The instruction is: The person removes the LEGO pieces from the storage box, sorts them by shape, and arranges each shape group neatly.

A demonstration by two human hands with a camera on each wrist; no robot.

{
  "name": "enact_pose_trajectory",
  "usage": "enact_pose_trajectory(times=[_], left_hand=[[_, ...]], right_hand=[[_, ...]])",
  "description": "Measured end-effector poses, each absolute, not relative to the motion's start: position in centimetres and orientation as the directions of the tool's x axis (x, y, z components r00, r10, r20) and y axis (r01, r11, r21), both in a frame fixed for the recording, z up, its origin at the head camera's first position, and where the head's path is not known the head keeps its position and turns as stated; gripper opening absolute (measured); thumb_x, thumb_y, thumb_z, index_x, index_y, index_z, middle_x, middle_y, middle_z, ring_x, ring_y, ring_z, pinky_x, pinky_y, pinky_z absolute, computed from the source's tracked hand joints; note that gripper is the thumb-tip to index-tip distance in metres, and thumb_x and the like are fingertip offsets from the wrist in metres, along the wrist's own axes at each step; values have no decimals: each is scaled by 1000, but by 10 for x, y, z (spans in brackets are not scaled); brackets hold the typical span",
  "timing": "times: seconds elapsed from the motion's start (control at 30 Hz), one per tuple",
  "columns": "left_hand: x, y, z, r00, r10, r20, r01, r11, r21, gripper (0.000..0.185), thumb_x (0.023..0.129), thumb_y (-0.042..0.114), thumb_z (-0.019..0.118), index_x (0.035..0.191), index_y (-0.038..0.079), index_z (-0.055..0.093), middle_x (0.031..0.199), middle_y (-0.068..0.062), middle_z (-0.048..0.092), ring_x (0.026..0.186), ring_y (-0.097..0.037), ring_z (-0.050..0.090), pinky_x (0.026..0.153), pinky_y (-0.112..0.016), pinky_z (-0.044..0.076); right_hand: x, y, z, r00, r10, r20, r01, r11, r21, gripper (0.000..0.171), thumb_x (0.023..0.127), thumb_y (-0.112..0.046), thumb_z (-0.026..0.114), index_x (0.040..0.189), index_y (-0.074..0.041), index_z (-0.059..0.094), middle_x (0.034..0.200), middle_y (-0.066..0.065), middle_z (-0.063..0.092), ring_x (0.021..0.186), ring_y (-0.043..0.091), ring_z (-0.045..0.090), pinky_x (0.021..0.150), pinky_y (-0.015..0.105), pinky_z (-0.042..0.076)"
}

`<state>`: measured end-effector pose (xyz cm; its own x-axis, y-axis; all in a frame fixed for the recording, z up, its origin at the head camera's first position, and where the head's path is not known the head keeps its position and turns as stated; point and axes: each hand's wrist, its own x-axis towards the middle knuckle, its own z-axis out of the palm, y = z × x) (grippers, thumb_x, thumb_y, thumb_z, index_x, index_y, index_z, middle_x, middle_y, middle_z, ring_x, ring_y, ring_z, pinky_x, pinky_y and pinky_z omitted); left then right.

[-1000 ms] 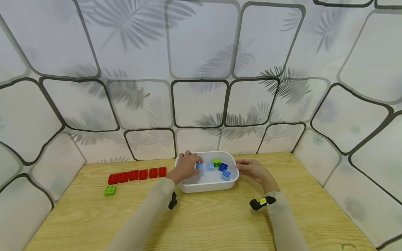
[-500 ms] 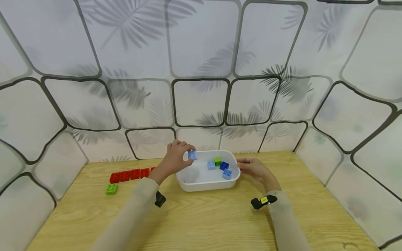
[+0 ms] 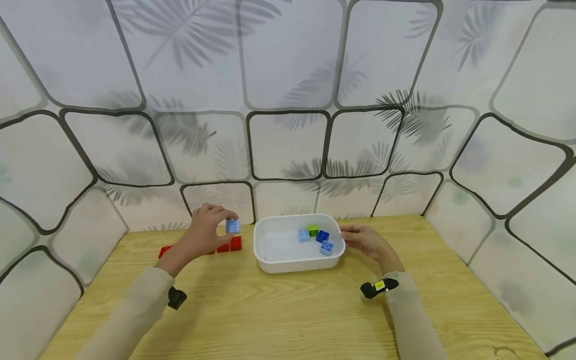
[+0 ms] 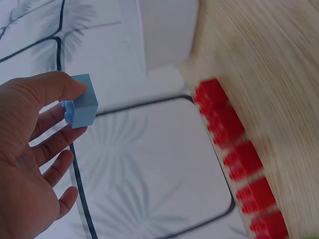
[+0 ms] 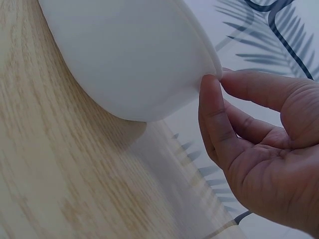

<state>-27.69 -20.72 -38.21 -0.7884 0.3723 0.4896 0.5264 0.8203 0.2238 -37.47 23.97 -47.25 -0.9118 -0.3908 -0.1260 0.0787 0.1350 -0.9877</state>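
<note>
My left hand (image 3: 202,234) is raised over the red bricks, pinching a light blue toy brick (image 3: 232,226) between thumb and fingers. In the left wrist view that brick (image 4: 85,102) shows its studs turned toward the palm. My right hand (image 3: 366,242) grips the right end of a white plastic tub (image 3: 294,266); in the right wrist view the thumb and fingertips meet at its rim (image 5: 215,69). Inside the tub lie a light blue brick (image 3: 304,235), a green brick (image 3: 313,230), a dark blue brick (image 3: 322,236) and another light blue brick (image 3: 326,248).
Several red bricks (image 4: 244,162) stand in a row on the wooden table (image 3: 288,315) left of the tub, partly hidden by the left hand in the head view. A patterned wall covering (image 3: 288,145) rises behind the table.
My left hand has lifted the light blue brick out of the tub and carried it left over the red row. The left arm now covers the green brick on the table. My right hand stays put.
</note>
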Motion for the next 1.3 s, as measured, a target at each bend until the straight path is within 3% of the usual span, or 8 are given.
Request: enact_pose_trajectory(times=[0.27,0.63,1.3], left_hand=[[-260,-248,-382,-819,358,448,471,865,170,35,78,10,86,109,10,70,99,-6,69,100,-33,50,86,-59,36],[-249,-289,-395,-905,337,259,376,919,117,32,76,12,88,104,12,72,109,-11,73,104,-38,54,88,-65,36],[-250,-320,-431,-909,375,179,393,916,79,33,68,7,88,92,19,69,91,2,70,91,-30,53,80,-58,36]], right_hand=[[-374,242,-470,-914,-388,-116,74,124,-990,51,102,-10,61,143,16,46,111,-3,71,94,6,68,84,23,57],[-376,245,-470,-915,-385,-122,82,117,-990,51,102,-9,61,144,15,44,107,-6,71,93,6,69,84,22,57],[-374,240,-470,-909,-398,-128,84,126,-989,53,102,-11,60,145,15,43,114,-2,71,94,5,69,85,22,57]])
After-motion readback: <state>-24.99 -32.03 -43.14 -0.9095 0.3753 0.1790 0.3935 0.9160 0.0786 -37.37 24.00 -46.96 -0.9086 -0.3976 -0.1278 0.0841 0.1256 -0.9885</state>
